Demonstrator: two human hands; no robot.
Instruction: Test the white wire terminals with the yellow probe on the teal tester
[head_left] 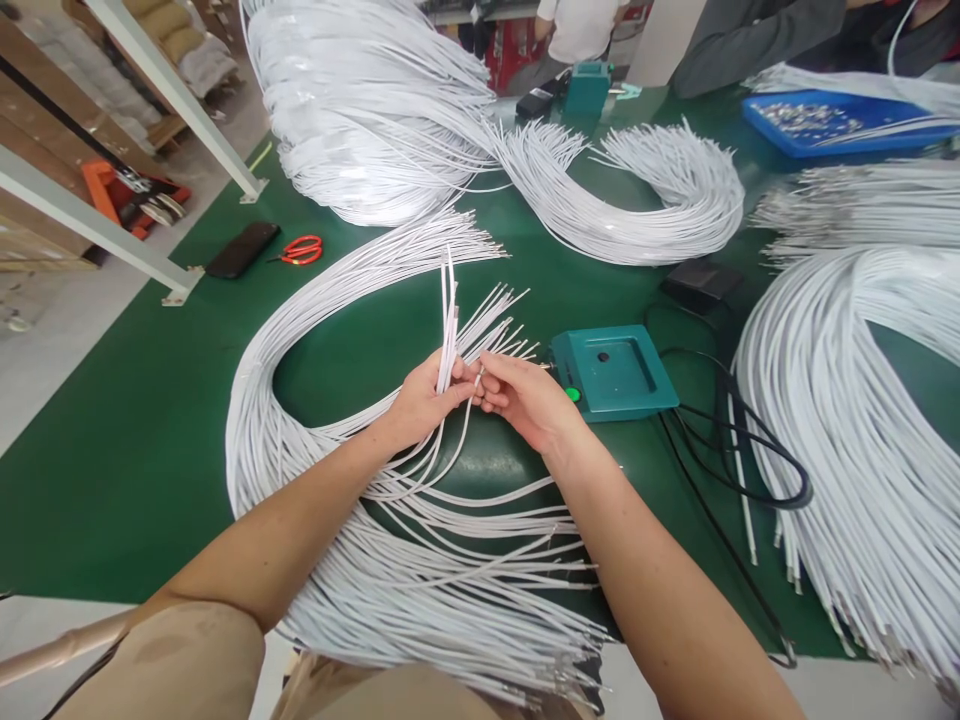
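Two hands (480,395), white cables (448,330) gripped, green box (613,370) beside

A factory assembly bench: green table (135,450) heaped with white cable bundles (375,110).

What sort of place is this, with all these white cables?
Probably a cable-assembly workshop: bundles of white cables lie across a green table, the left hand holds a few cable ends, the right hand pinches one, and a blue tray holds small metal parts.
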